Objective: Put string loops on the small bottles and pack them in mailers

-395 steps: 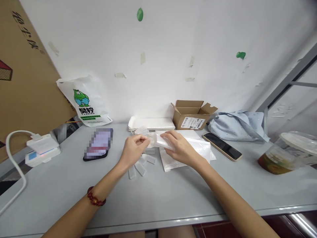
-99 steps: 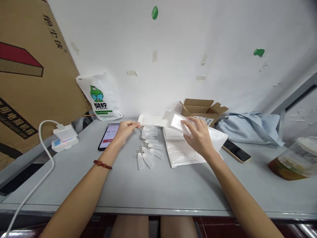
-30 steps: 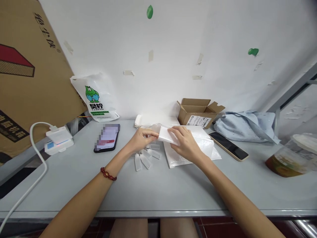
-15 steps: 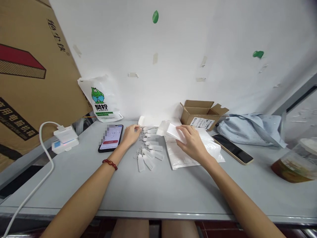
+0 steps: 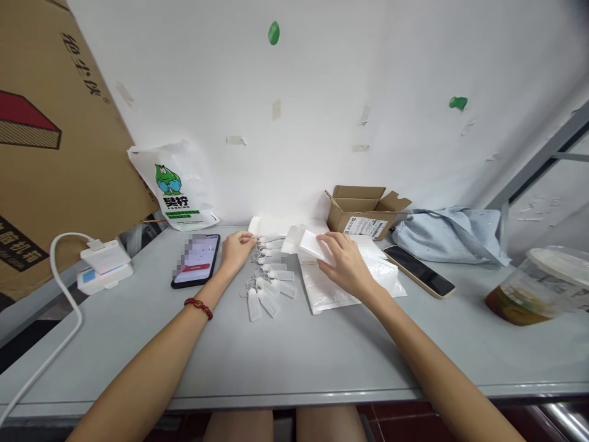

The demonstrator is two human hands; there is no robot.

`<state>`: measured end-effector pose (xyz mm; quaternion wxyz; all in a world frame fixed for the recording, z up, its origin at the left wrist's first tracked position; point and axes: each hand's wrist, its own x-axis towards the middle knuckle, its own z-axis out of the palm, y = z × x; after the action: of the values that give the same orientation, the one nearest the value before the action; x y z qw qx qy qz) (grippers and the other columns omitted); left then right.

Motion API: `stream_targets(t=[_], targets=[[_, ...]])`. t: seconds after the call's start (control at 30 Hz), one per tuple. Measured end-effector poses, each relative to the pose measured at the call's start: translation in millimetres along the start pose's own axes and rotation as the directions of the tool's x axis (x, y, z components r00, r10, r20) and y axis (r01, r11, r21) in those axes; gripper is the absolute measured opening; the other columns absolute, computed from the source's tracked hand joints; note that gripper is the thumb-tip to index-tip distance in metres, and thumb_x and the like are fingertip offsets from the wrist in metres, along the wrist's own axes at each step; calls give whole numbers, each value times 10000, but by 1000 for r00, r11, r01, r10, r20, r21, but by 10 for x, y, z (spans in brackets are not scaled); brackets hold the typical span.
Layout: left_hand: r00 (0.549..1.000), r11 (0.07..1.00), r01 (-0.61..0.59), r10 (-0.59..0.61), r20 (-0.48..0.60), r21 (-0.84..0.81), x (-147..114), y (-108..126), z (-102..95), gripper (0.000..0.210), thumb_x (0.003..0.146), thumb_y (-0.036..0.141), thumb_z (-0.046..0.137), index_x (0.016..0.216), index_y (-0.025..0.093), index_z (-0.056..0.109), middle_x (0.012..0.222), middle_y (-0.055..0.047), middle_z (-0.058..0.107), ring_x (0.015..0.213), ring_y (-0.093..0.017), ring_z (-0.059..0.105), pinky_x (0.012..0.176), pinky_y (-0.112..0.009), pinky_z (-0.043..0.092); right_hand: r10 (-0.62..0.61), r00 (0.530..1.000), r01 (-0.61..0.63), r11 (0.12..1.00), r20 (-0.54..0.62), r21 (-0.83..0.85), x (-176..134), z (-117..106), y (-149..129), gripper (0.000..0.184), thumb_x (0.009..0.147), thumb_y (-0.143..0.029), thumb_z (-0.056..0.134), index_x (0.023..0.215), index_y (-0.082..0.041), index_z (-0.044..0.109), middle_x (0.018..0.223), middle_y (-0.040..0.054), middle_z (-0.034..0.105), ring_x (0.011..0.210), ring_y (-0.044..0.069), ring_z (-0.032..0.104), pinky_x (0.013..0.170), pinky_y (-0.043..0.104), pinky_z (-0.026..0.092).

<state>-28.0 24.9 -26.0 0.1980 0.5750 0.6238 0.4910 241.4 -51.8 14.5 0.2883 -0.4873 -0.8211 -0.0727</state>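
My right hand grips a small white box from above, its end flap open toward the left. White key tags with metal rings lie in a loose column on the grey table, several in all. At the far end of this column, my left hand has its thumb and fingers pinched at the ring end of the top tag. The ring itself is mostly hidden by the fingertips. Beneath my right hand lies a white bubble mailer.
A lit phone lies left of my left hand. A dark phone, a small open carton, a blue cloth and a plastic tub stand to the right. A white bag leans at the back; a charger sits left.
The whole view has shifted, so the table's things appear further left. Both hands keep nearly the same places, the right one still on the white box.
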Motion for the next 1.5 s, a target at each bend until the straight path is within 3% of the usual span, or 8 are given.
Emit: stream_targets(t=[0.23, 0.47, 0.8, 1.03, 1.13, 1.27, 1.37, 1.5], targets=[[999, 989, -25, 22, -25, -146, -4, 37, -54, 173, 632, 316, 651, 706, 161, 670, 757, -59, 705, 749, -198, 630, 739, -297, 464, 6, 1000, -6, 1000, 15, -3, 3, -20, -15, 405, 783, -182, 527, 1186, -199, 493, 1187, 136, 531, 1082, 305, 472, 844, 437, 415], [1000, 914, -26, 19, -20, -404, -120, 426, -234, 219, 602, 315, 709, 727, 141, 664, 667, -10, 647, 599, -121, 550, 646, -259, 454, 23, 1000, -22, 1000, 13, -17, 10, -15, 3, 406, 787, -193, 529, 1191, -195, 492, 1184, 134, 534, 1080, 299, 473, 838, 434, 424], [978, 887, 38, 63, 201, -461, -444, 715, -79, 194, 625, 302, 738, 741, 154, 689, 716, -31, 674, 670, -157, 603, 677, -288, 480, -20, 1000, 20, 1000, 14, 11, -1, -14, -37, 420, 767, -163, 530, 1185, -197, 495, 1175, 137, 536, 1072, 297, 472, 852, 438, 416], [996, 887, -17, -23, -81, -461, -369, 745, -191, 161, 633, 274, 713, 722, 152, 657, 661, -2, 651, 609, -133, 574, 640, -268, 473, -21, 1000, 21, 999, 14, 30, -5, -24, -49, 410, 764, -160, 527, 1172, -188, 495, 1183, 137, 533, 1076, 295, 468, 865, 433, 410], [994, 923, -70, 33, -104, -379, -415, 726, -137, 143, 660, 275, 686, 722, 150, 652, 667, -11, 656, 633, -144, 593, 634, -258, 471, -24, 999, 24, 999, 24, 28, -7, -29, -79, 416, 764, -152, 525, 1178, -179, 497, 1183, 139, 539, 1077, 293, 470, 864, 431, 410], [975, 940, -191, 215, 55, -284, -566, 722, 18, 141, 705, 293, 651, 687, 153, 647, 699, -32, 673, 667, -162, 614, 633, -258, 470, -44, 999, 43, 998, 21, 34, -13, -17, -119, 423, 755, -142, 532, 1176, -164, 504, 1182, 139, 543, 1087, 288, 468, 864, 421, 411], [904, 914, -277, 353, 242, -296, -650, 756, 66, 158, 753, 291, 609, 689, 161, 672, 741, -40, 695, 729, -178, 628, 678, -272, 476, -69, 998, 69, 997, 9, 37, -17, 1, -118, 434, 739, -126, 533, 1170, -171, 509, 1173, 136, 548, 1085, 284, 469, 853, 414, 415], [848, 921, -275, 368, 381, -276, -621, 783, -14, 218, 793, 331, 574, 773, 186, 735, 880, -48, 738, 892, -218, 642, 775, -301, 471, -87, 996, 87, 995, -11, 43, -16, 15, -96, 447, 728, -117, 535, 1169, -186, 510, 1162, 131, 551, 1072, 283, 476, 842, 411, 422]])
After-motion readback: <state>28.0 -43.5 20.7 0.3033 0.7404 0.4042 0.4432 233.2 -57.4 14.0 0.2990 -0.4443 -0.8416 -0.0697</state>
